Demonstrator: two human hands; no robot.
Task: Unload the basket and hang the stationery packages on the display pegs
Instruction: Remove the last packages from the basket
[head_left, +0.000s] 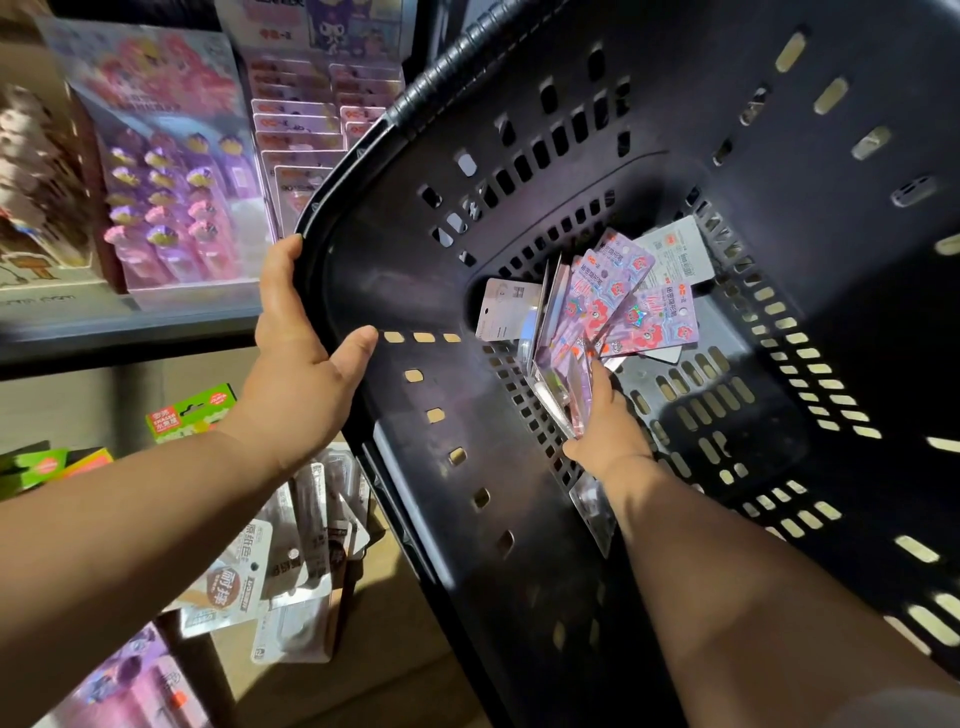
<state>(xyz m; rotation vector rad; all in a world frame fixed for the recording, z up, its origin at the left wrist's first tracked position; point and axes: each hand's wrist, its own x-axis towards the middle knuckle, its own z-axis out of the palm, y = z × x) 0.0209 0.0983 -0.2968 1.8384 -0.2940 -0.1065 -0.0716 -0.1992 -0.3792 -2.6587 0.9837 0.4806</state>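
A black plastic basket fills the right of the head view, tilted toward me. My left hand grips its near-left rim, thumb inside the wall. Deep in the basket lies a fan of purple stationery packages with red cartoon prints, plus white-backed packages. My right hand reaches inside and grips several of the purple packages by their lower ends; its fingers are hidden under the cards.
On the left stands a shelf with a display box of pink and purple pens and rows of pink cards. Below hang grey and white blister packages and green-orange packs.
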